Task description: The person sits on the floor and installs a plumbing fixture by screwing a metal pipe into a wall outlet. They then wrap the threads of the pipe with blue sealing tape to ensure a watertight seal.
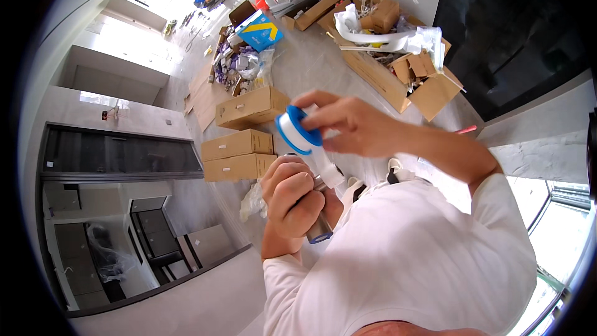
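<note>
My right hand (364, 126) pinches a blue spool of white thread seal tape (289, 129) between thumb and fingers. A strip of the white tape (324, 168) runs down from the spool to a fitting in my other hand. My left hand (289, 196) is wrapped round that fitting, a dark grey metal cylinder (319, 225) with a blue ring at its lower end. It is tilted, with the taped end up towards the spool. The fingers hide much of the cylinder, so I cannot tell its exact kind.
Closed cardboard boxes (239, 155) are on the floor beyond my left hand. Farther off lie a blue and yellow box (258, 31), loose packaging (239, 65) and open cartons of scraps (429, 90). A dark panel (516, 43) stands at right, a dark-framed opening (118, 177) at left.
</note>
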### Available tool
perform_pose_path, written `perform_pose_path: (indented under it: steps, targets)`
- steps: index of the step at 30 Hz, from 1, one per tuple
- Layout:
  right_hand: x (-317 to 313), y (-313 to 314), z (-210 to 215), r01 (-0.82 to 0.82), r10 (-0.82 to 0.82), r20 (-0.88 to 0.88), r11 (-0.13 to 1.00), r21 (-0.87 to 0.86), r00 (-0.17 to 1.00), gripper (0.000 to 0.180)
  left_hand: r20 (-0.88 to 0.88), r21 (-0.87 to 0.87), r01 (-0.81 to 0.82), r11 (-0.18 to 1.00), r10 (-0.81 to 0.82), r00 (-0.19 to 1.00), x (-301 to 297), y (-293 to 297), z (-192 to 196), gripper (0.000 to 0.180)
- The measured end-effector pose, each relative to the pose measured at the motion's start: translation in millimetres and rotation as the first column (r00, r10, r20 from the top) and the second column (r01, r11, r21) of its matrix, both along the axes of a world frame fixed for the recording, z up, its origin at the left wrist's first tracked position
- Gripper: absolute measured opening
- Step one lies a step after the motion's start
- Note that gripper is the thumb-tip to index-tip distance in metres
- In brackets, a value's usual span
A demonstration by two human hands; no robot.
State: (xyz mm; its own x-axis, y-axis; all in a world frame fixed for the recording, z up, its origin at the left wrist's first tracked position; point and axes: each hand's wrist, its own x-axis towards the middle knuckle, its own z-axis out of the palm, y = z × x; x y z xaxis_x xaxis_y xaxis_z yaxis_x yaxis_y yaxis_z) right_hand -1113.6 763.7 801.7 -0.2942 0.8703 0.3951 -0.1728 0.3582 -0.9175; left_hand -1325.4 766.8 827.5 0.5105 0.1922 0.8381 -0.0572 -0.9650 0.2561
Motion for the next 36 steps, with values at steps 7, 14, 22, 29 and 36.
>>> perform_pose_path:
  steps: [7,14,22,29,36]
  targets:
    - [-60.5,-50.2,-40.3,0.025,-0.044,-0.158,0.992,-0.125,0.986,0.021,0.053,0.090,-0.042,0.995,0.037,0.998,-36.2,65.8,13.7,0.028]
    - [-79.5,-49.3,10.3,0.068,-0.026,-0.202,0.977,0.203,0.979,0.026,0.095,0.139,0.173,0.975,-0.187,0.978,-47.0,106.3,-13.8,0.023]
    - [-79.8,-28.5,42.3,0.392,-0.398,-0.001,0.904,0.172,0.917,0.047,0.098,0.068,0.421,0.904,-0.426,0.899,-51.0,81.6,-14.5,0.022]
    - [-83.8,-53.3,10.0,0.515,-0.523,-0.108,0.852,-0.098,0.845,0.040,0.119,0.047,0.603,0.796,-0.604,0.788,-36.9,62.3,-4.7,0.029]
    - [-98.7,-140.6,-33.1,0.543,-0.563,-0.055,0.816,-0.200,0.825,0.031,0.196,0.162,0.571,0.805,-0.593,0.781,22.2,48.9,8.9,0.023]
